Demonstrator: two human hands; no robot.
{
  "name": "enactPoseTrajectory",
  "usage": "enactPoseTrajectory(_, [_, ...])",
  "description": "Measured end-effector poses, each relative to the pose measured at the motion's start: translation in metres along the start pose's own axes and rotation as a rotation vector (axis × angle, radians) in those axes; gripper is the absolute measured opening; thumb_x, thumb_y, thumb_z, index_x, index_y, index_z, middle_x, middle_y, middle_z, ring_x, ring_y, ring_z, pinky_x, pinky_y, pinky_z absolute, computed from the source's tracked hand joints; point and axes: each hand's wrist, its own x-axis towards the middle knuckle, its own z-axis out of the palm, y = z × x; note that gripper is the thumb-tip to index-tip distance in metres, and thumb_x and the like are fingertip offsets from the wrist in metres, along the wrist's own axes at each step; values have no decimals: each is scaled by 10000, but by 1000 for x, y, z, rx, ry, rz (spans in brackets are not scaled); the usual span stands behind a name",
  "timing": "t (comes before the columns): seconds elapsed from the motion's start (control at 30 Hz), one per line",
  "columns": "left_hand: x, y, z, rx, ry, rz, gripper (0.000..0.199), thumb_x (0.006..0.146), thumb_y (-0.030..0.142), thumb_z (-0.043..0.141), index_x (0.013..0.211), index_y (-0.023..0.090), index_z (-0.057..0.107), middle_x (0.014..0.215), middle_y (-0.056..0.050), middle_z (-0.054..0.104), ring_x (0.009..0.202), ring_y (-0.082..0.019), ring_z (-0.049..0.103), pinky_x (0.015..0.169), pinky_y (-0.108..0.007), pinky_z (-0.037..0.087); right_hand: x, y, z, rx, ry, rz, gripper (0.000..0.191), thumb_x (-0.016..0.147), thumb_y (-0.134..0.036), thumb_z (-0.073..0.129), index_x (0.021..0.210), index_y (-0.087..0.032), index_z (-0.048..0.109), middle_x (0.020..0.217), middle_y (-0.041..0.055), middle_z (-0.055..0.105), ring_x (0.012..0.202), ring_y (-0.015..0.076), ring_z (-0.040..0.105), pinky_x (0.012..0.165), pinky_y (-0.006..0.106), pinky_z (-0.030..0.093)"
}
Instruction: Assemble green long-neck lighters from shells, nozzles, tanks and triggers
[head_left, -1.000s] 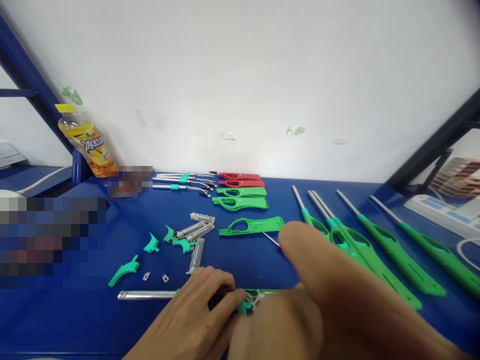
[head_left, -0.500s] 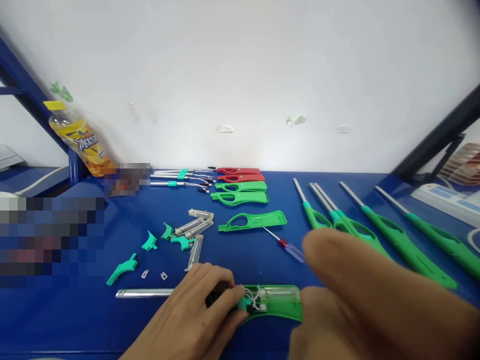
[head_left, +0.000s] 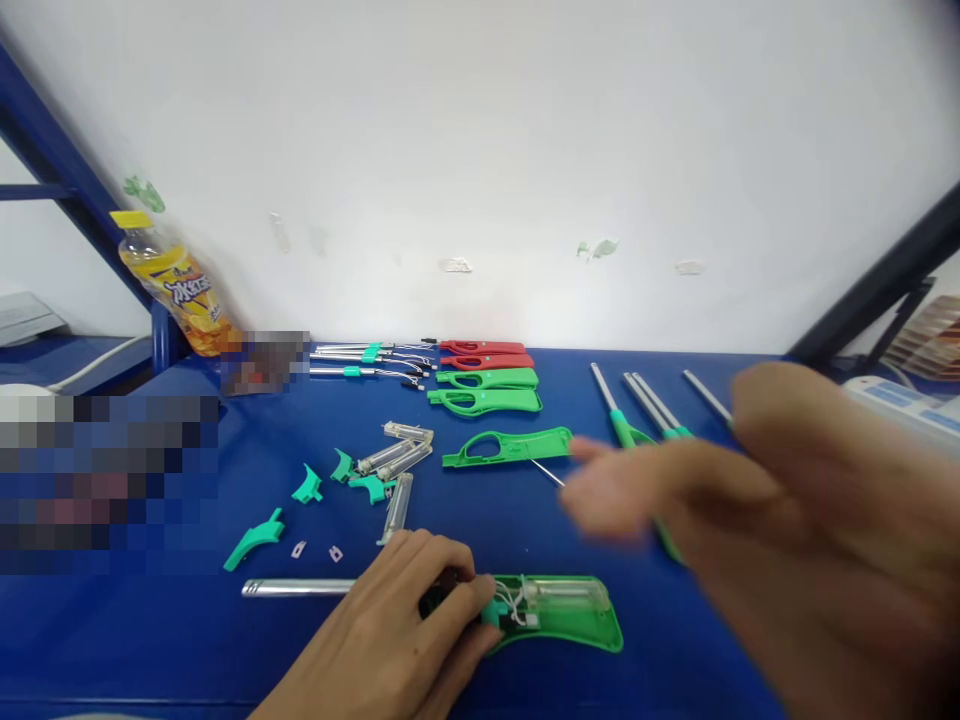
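My left hand (head_left: 409, 625) is closed on an opened gas lighter, pressing parts into its green lower shell (head_left: 581, 622). The lighter's metal tube (head_left: 300, 588) sticks out to the left. A clear fuel tank (head_left: 566, 594) lies in the shell's right end, next to thin white wires (head_left: 511, 598). My right hand (head_left: 720, 490), blurred and raised off to the right, has fingers apart and nothing visible in them. It hides a screwdriver's handle; only the metal shaft (head_left: 547, 472) shows. A loose green shell half (head_left: 510, 447) lies just left of its fingertips.
Teal triggers (head_left: 255, 538), clear tanks (head_left: 397, 508) and small pale clips (head_left: 335, 553) lie on the blue table at left. Behind are metal tubes with wires (head_left: 352, 372), green shells (head_left: 487, 400) and red shells (head_left: 487, 347). Lighters (head_left: 622, 425) lie at right; a drink bottle (head_left: 180, 285) leans at far left.
My right hand has moved up and away from the lighter's right end, over the screwdriver handle and nearby lighters. My left hand keeps its hold; the view has shifted slightly.
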Motion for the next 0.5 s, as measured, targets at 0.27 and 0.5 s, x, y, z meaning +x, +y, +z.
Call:
enactPoseTrajectory(0.27, [-5, -2, -1, -29, -73, 5, 217, 1125, 217, 485, 1278, 215, 639, 1116, -66, 689, 932, -203, 663, 873, -351, 620, 16, 54, 49, -332, -250, 12, 406, 1065, -251, 473, 1407, -229, 690, 1475, 105, 692, 1440, 341, 597, 1165, 587, 542])
enactPoseTrajectory(0.5, [-4, -3, 0, -30, -45, 3, 181, 1086, 202, 571, 1239, 215, 667, 1088, -59, 709, 909, -188, 677, 853, -308, 620, 16, 70, 62, -359, -383, 45, 486, 1046, -172, 463, 1501, -193, 629, 1515, 138, 659, 1448, 361, 586, 1095, 599, 585])
